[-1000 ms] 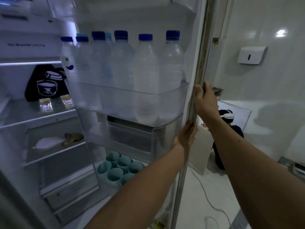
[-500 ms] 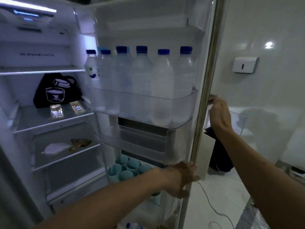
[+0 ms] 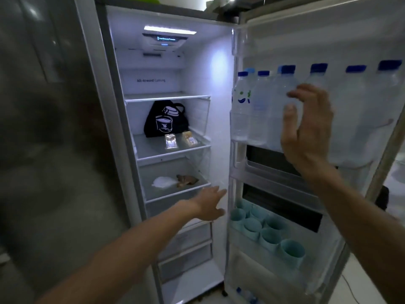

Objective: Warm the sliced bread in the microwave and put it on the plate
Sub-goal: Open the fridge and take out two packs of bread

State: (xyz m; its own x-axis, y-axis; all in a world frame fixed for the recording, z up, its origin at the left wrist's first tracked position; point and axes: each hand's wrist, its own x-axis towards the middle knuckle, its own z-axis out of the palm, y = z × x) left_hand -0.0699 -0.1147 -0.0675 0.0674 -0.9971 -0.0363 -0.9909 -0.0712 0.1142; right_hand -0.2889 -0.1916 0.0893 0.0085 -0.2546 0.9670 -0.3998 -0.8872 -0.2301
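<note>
The fridge (image 3: 109, 106) stands with its right door (image 3: 361, 36) swung wide. On the middle shelf lie two small clear packs (image 3: 171, 141) holding something pale, maybe the bread; I cannot tell. My left hand (image 3: 210, 202) reaches into the compartment below that shelf with fingers spread, holding nothing. My right hand (image 3: 306, 128) hovers in front of the door's bottle rack, fingers loosely spread and empty. No microwave or plate is in view.
A black printed bag (image 3: 166, 119) sits behind the packs. A white bag and a brown item (image 3: 175, 181) lie on the shelf below. Water bottles (image 3: 258, 106) line the door rack, with teal cups (image 3: 271, 235) lower down. Drawers fill the fridge's bottom.
Both hands let go of the door's edge. The door swung fully open, my left hand moved into the fridge and my right hand came in front of the bottles. The view turned left.
</note>
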